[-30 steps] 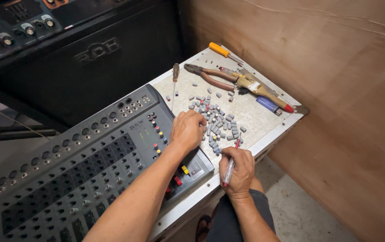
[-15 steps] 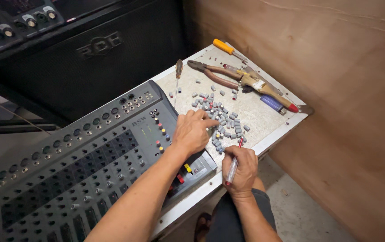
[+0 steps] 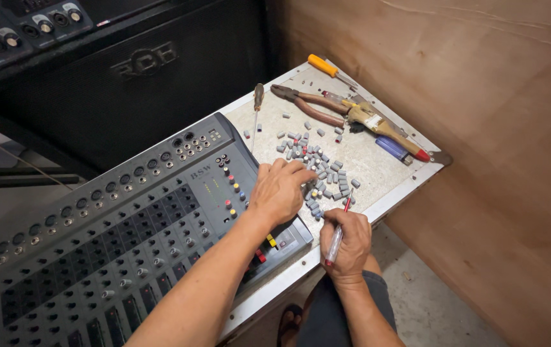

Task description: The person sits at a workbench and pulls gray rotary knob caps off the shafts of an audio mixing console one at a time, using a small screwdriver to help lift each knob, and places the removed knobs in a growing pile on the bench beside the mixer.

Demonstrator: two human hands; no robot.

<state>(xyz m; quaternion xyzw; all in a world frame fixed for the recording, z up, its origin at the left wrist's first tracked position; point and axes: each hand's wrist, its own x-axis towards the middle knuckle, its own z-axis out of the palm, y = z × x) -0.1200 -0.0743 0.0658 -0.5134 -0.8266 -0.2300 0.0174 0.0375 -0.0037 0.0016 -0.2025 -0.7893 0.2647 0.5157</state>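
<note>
Head view is showing a grey audio mixer (image 3: 115, 238) with rows of small round holes, lying beside a speckled metal panel (image 3: 378, 160). Small grey knobs (image 3: 323, 170), short and stubby, are lying scattered in a loose pile on that panel. The left hand (image 3: 280, 191) is resting over the mixer's edge, fingers curled loosely, fingertips (image 3: 304, 173) touching the near edge of the pile; whether they are pinching a knob, I cannot tell. The right hand (image 3: 347, 247) is gripping a slim red-tipped pen (image 3: 338, 232), closed around it, just below the knobs. Pliers (image 3: 311, 105) are lying farther back.
</note>
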